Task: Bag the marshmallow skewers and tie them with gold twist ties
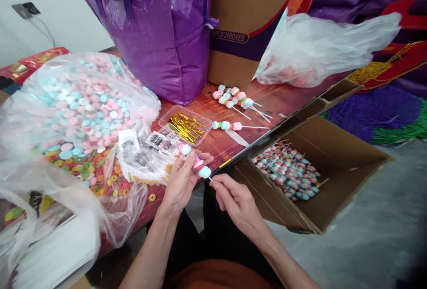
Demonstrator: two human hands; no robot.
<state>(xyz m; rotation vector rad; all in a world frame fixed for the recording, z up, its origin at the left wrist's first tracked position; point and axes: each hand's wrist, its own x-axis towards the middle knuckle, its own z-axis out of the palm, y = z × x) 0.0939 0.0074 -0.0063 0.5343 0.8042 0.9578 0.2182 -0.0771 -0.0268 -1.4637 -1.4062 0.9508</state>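
A candy skewer (204, 172) with pale blue and pink pieces is held between my two hands at the table's front edge. My left hand (183, 178) grips its candy part, with the fingers partly hidden behind the pieces. Pinched in the fingertips of my right hand (233, 198) is the white stick at its lower end. Just beyond my left hand lie a fan of printed clear wrappers (147, 160) and a plastic tray (208, 130) of gold twist ties (187, 126). One finished-looking candy skewer (227, 126) rests right of the tray, and several more (233, 96) are piled behind it.
At left, a clear bag (90, 98) holds pink, blue and white candies, with ring candies (96, 171) below. A purple bag (160, 35) and a carton (233, 58) stand behind. A white plastic bag (320, 53) sits back right. An open box (347, 178) at right contains many wrapped skewers.
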